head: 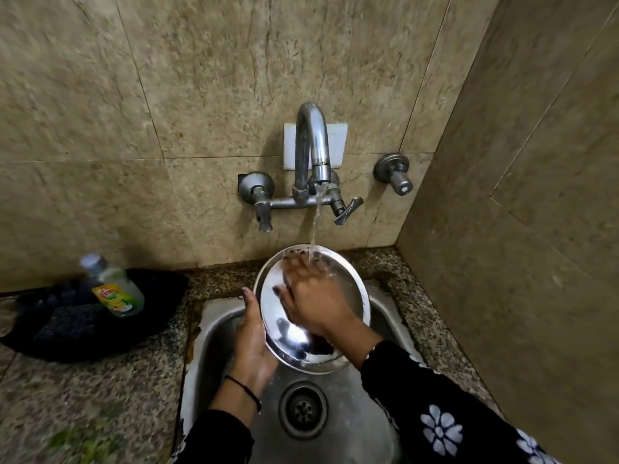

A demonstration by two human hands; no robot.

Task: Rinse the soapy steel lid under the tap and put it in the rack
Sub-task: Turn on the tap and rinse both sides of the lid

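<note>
A round steel lid [348,296] is held tilted over the sink, its far edge under the running stream from the chrome tap [313,152]. My left hand [253,336] grips the lid from beneath at its left rim, thumb over the edge. My right hand [313,293] lies flat on the lid's upper face, fingers spread, with the water falling onto the fingers. No rack is in view.
The steel sink [214,336] with its drain [303,410] lies below the lid. On the speckled counter at left, a dish soap bottle [117,293] stands against a black cloth or bag [67,329]. Tiled walls close in behind and on the right, where a spare valve [395,172] sticks out.
</note>
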